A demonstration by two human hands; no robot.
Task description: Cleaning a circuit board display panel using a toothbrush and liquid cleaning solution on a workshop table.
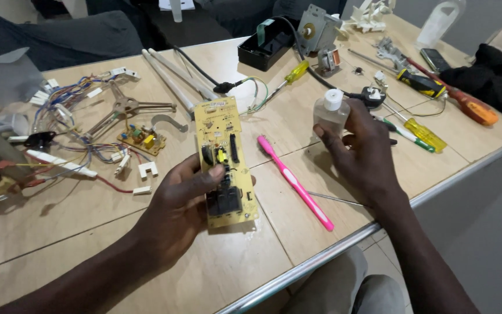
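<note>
Left hand (184,200) grips the yellow circuit board (226,160) at frame centre, tilted component-side up for a clear look; right hand (358,154) wraps the small clear bottle (330,111) upright on the bench (88,232), pink toothbrush (294,181) between them within reach.

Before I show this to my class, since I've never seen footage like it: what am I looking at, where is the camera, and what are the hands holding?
This is one picture from a camera worn on a person's head, looking down at their own two bare hands over a wooden table. The left hand holds a long yellow circuit board. The right hand grips a small clear bottle with a white cap. Between the hands a pink toothbrush lies on the table. Farther back are yellow-handled screwdrivers, a bundle of coloured wires and a smaller circuit board.
</note>
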